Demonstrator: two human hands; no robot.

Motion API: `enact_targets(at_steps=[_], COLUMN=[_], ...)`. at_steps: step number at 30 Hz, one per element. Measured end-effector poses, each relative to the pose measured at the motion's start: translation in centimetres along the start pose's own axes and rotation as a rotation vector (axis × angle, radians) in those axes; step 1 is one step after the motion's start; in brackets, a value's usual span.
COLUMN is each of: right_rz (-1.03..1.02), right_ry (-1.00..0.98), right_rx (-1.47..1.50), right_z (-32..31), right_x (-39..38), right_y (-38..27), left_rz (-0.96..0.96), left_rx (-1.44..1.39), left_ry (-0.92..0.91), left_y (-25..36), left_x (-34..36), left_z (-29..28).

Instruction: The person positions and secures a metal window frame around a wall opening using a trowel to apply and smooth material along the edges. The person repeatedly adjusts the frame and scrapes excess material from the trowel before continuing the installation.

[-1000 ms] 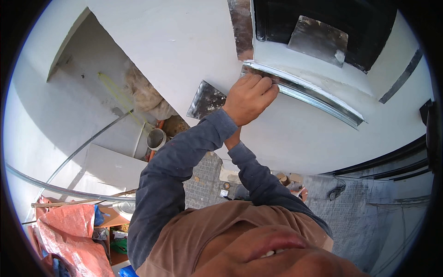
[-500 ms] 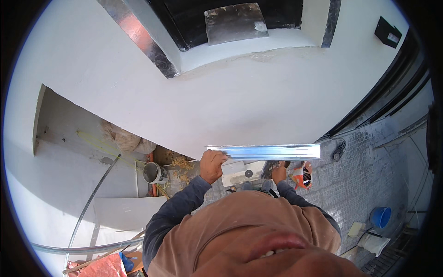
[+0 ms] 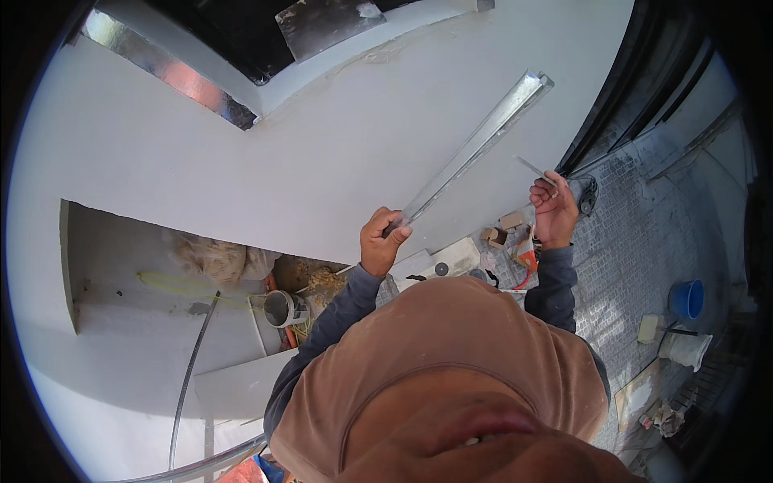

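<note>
My left hand [image 3: 381, 243] is closed round the near end of a shiny metal channel profile [image 3: 477, 146]. The profile slants up and to the right, its far end raised in front of the white wall [image 3: 346, 169]. To the right of it, my right hand [image 3: 555, 219] is raised with the palm partly turned up. Its fingers pinch a thin grey stick [image 3: 531, 168] that points up and left; its exact kind is too small to make out. The stick and the profile are apart.
A white bucket [image 3: 283, 308] stands left of my left arm, near a bundled sack [image 3: 211, 258]. Small cardboard boxes [image 3: 494, 237] and an orange-and-white bag [image 3: 526, 251] lie on the paved floor [image 3: 628, 233]. A blue bucket [image 3: 687, 299] is farther right.
The profile has swung from level to a steep slant, its far end raised. My right hand has come up and right from low by the bag, now showing the thin stick. The view has turned.
</note>
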State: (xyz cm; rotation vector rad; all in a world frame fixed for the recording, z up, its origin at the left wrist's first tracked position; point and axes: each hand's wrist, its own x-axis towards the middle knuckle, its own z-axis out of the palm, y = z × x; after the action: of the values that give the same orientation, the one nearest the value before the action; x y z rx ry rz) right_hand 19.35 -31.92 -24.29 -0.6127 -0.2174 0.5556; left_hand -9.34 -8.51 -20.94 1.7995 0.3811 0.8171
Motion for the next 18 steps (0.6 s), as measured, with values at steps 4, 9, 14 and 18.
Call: enact_targets(at_steps=[4, 9, 14, 18], right_rz=[0.015, 0.379, 0.499, 0.476], right_ry=[0.023, 0.123, 0.390, 0.701], right_rx=[0.297, 0.292, 0.096, -0.087], right_z=[1.4, -0.6, -8.1, -14.6], right_x=[-0.9, -4.0, -9.0, -14.7], right_y=[-0.1, 2.9, 5.0, 2.9], left_rz=[-0.064, -0.111, -0.085, -0.141], left_rx=[-0.471, -0.808, -0.546, -0.304], left_ry=[-0.101, -0.018, -0.064, -0.115], left_y=[2.7, 4.8, 3.1, 1.1], left_x=[3.5, 4.8, 4.0, 1.5], left_z=[2.1, 4.8, 1.8, -3.2])
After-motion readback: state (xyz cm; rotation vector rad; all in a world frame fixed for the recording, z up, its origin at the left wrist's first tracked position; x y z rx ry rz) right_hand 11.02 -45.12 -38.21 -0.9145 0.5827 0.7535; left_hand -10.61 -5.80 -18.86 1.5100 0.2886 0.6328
